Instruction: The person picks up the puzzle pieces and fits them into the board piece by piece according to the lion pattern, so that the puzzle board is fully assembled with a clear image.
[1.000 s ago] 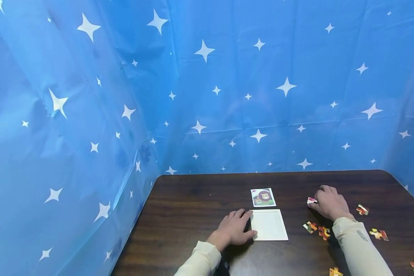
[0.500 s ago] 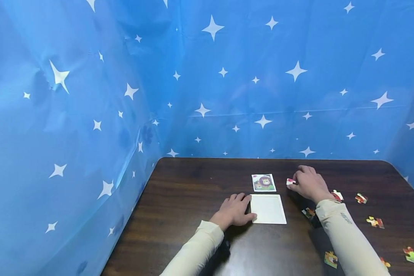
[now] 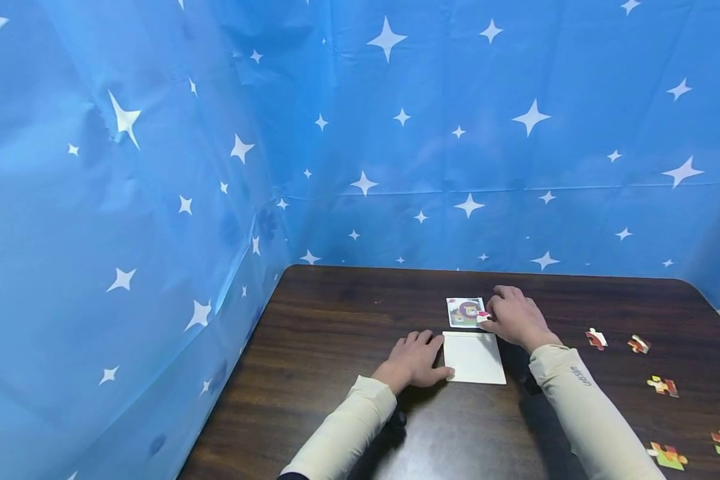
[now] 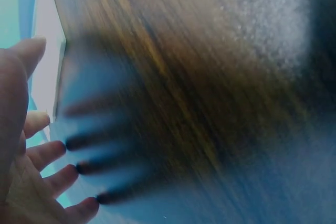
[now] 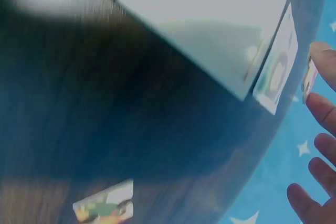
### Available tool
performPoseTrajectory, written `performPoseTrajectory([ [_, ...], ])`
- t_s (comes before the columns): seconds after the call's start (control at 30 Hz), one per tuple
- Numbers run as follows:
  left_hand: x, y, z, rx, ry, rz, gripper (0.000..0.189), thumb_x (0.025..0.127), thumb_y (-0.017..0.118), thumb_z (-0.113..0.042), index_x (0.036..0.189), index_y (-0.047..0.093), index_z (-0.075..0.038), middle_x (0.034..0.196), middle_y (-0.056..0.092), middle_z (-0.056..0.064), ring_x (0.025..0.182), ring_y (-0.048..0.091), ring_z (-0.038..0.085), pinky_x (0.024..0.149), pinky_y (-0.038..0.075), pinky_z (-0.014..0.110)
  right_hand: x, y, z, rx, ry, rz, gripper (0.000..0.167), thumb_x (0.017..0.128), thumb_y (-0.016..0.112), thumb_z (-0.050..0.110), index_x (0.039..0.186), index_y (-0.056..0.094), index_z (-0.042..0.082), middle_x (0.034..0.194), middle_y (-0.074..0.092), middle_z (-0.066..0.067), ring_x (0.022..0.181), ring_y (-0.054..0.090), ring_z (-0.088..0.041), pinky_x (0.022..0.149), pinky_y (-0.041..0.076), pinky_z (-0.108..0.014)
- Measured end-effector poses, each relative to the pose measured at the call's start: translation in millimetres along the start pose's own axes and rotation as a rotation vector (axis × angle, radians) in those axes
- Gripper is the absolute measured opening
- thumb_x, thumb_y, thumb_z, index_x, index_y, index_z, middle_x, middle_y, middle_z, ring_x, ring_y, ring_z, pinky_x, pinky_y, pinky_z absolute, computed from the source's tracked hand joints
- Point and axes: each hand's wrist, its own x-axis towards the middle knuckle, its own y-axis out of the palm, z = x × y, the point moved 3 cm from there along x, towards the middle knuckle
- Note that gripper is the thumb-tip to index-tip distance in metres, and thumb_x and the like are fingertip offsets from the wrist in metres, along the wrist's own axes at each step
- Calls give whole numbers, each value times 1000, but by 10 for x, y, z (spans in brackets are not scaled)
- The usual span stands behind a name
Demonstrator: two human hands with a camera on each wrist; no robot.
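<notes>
My right hand (image 3: 516, 319) pinches a pink-and-white jigsaw puzzle piece (image 3: 483, 317) between thumb and fingertip. In the head view that piece overlaps the right side of a lion picture card (image 3: 459, 313); the right wrist view shows it raised above the card (image 5: 275, 72). Just below the card lies a white square puzzle tray (image 3: 475, 360) with a low rim. Its left edge is touched by my left hand (image 3: 413, 361), thumb and fingers spread. The left wrist view shows those fingers (image 4: 50, 153) extended, beside the tray's edge (image 4: 59, 72).
Several loose puzzle pieces lie scattered on the dark wooden table (image 3: 324, 360), such as a red-and-white piece (image 3: 597, 339) and a green-and-orange piece (image 3: 668, 456) at the right. A blue star-patterned curtain (image 3: 396, 160) encloses the table's back and sides.
My right hand has carried the pink-and-white puzzle piece leftward from the right of the table to the lion card. My left hand stays at the tray. The head view has tilted downward.
</notes>
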Motion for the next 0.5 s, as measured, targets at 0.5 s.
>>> performPoseTrajectory([
  [0.5,-15,24,-34,37,-12,-11,78,94,50,-72,157,36,-28,159,41,0,144,41,24,114,39,47,-16,246,390,13,-85,32,28,88,79,37,97,74,11,147,50,-24,137,44,-44,106,42,-63],
])
